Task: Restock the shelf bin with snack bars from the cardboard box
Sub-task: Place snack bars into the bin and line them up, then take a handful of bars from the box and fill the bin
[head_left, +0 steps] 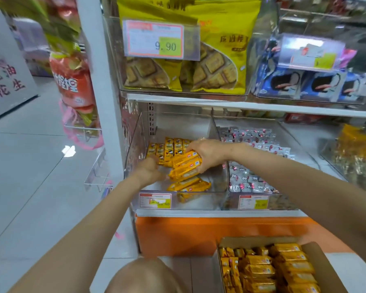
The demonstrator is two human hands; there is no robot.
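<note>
Inside the clear shelf bin [135, 149] on the lower shelf, the right hand [207, 154] gripped a stack of snack bars [186, 166] from above. Its thumb and fingers were curled round the orange wrappers, and the stack was tilted just over the bin floor. The left hand [150, 171] sat at the stack's left end with its back toward the camera (its fingers were hidden, so whether it held anything could not be told). Behind both hands a row of upright bars [169, 150] stood against the back of the bin. A few loose bars [190, 187] lay flat near the front wall, just behind a price tag [155, 200]. The next bin [283, 203] to the right held small silver packets [254, 142]. On the shelf above, one clear bin held yellow biscuit bags [218, 60] and another held blue packs [304, 83]. Down at the lower right the cardboard box [323, 262] stood open, packed with rows of boxed bars [283, 269], well apart from both hands.
</note>
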